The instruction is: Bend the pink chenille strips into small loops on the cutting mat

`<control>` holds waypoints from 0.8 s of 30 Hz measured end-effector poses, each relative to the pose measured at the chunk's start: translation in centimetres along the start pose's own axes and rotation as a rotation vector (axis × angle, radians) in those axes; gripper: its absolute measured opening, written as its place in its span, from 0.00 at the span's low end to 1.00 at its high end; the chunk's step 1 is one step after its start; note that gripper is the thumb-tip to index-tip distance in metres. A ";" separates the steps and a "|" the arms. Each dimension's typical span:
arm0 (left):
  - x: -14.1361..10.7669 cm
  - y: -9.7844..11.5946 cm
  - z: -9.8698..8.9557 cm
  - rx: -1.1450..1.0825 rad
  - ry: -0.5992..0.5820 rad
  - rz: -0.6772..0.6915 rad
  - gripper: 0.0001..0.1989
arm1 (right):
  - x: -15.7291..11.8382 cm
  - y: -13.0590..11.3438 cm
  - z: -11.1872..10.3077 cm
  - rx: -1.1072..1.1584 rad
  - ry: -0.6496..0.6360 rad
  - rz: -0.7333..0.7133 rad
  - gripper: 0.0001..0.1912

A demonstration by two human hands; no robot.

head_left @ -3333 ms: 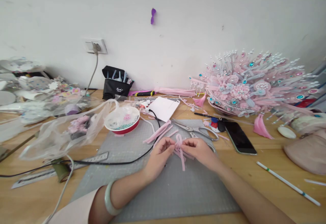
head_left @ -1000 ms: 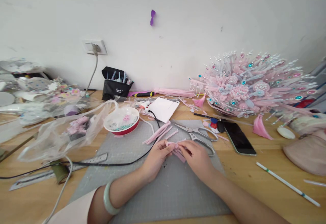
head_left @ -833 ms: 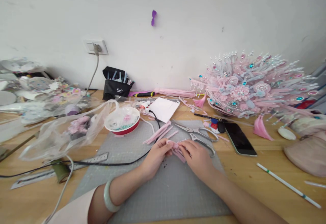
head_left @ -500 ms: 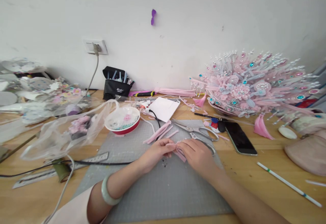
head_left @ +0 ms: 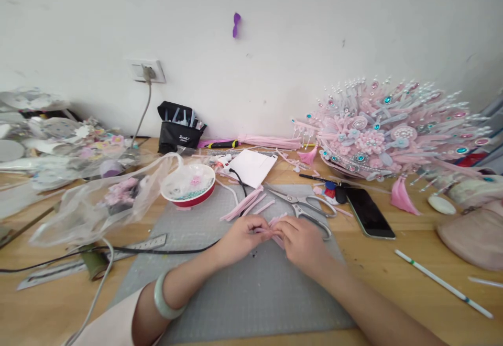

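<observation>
My left hand [head_left: 247, 238] and my right hand [head_left: 302, 241] meet over the grey cutting mat [head_left: 251, 293], fingertips pinched together. Between them is a pink fuzzy strip, like a pipe cleaner, mostly covered by the fingers. More pink pipe cleaners [head_left: 280, 219] show behind and just under my right fingers. A bundle of pink pipe cleaners [head_left: 242, 204] lies on the mat beyond my left hand. Open metal scissors [head_left: 301, 204] rest right behind my right hand.
A red-rimmed bowl of beads [head_left: 200, 198] and a plastic bag [head_left: 94, 207] stand left. A large beaded pink headdress [head_left: 377, 136] fills the back right. A phone [head_left: 369, 214] and a white stick [head_left: 444, 283] lie right. A black cable [head_left: 173, 251] runs beside my left forearm.
My fingers have shifted: the left thumb and fingers now pinch more towards the right fingertips, and my right fingers are more curled. The rest of the table stays as it was.
</observation>
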State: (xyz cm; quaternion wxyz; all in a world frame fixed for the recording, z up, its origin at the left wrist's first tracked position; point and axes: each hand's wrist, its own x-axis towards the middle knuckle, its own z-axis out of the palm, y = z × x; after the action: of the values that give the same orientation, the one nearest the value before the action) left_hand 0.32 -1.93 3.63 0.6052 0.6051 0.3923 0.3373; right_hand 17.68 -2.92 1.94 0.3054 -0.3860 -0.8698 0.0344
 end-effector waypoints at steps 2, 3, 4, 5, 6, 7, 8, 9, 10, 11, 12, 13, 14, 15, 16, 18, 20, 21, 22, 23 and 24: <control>0.0 0.1 0.0 0.005 0.015 0.005 0.06 | 0.1 0.0 0.0 0.042 -0.026 0.033 0.08; 0.0 0.0 0.1 -0.003 0.022 -0.002 0.06 | 0.2 0.0 0.0 0.052 -0.031 0.042 0.09; 0.0 0.0 0.1 -0.019 0.029 -0.015 0.07 | 0.3 0.0 0.0 0.058 -0.026 0.045 0.09; 0.0 -0.1 0.1 -0.042 0.034 -0.032 0.07 | 0.3 0.0 0.0 0.059 -0.015 0.047 0.09; 0.0 -0.2 0.1 -0.073 0.038 -0.052 0.08 | 0.4 0.0 -0.1 0.052 0.001 0.041 0.09; 0.0 -0.2 0.2 -0.110 0.039 -0.075 0.09 | 0.4 0.0 -0.2 0.035 0.018 0.026 0.09; 0.0 -0.3 0.2 -0.150 0.036 -0.098 0.09 | 0.4 0.0 -0.3 0.011 0.035 0.003 0.10; 0.0 -0.3 0.3 -0.192 0.028 -0.123 0.09 | 0.3 0.0 -0.4 -0.018 0.048 -0.024 0.11; -0.1 -0.3 0.3 -0.230 0.017 -0.149 0.09 | 0.3 -0.1 -0.5 -0.049 0.059 -0.052 0.11; -0.1 -0.3 0.3 -0.264 0.003 -0.176 0.08 | 0.3 -0.1 -0.6 -0.078 0.065 -0.078 0.11; -0.2 -0.4 0.3 -0.292 -0.012 -0.203 0.08 | 0.3 -0.2 -0.7 -0.105 0.071 -0.104 0.11; -0.2 -0.4 0.3 -0.313 -0.026 -0.228 0.07 | 0.2 -0.2 -0.8 -0.128 0.071 -0.131 0.10; -0.2 -0.5 0.3 -0.327 -0.037 -0.249 0.07 | 0.2 -0.3 -0.9 -0.146 0.063 -0.158 0.09; -0.2 -0.5 0.3 -0.336 -0.045 -0.264 0.06 | 0.2 -0.3 -0.9 -0.159 0.045 -0.181 0.09; -0.2 -0.5 0.3 -0.339 -0.051 -0.273 0.05 | 0.2 -0.4 -0.9 -0.163 0.019 -0.198 0.09; -0.3 -0.6 0.4 -0.328 -0.056 -0.274 0.04 | 0.2 -0.5 -0.8 -0.142 -0.044 -0.193 0.09; -0.3 -0.6 0.5 -0.293 -0.053 -0.251 0.04 | 0.2 -0.6 -0.8 -0.076 -0.089 -0.128 0.09; -0.3 -0.6 0.5 -0.267 -0.049 -0.232 0.04 | 0.2 -0.6 -0.7 -0.026 -0.096 -0.087 0.09; -0.3 -0.6 0.5 -0.237 -0.043 -0.209 0.05 | 0.2 -0.7 -0.7 0.032 -0.097 -0.044 0.08; -0.3 -0.5 0.4 -0.204 -0.037 -0.183 0.05 | 0.3 -0.7 -0.7 0.096 -0.099 -0.003 0.07; -0.3 -0.5 0.4 -0.169 -0.033 -0.157 0.05 | 0.3 -0.8 -0.6 0.163 -0.103 0.034 0.07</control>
State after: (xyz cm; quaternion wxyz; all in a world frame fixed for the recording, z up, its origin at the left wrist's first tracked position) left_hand 0.47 -2.44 3.13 0.6852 0.5246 0.3985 0.3105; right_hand 17.38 -3.35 2.84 0.2902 -0.3722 -0.8719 0.1301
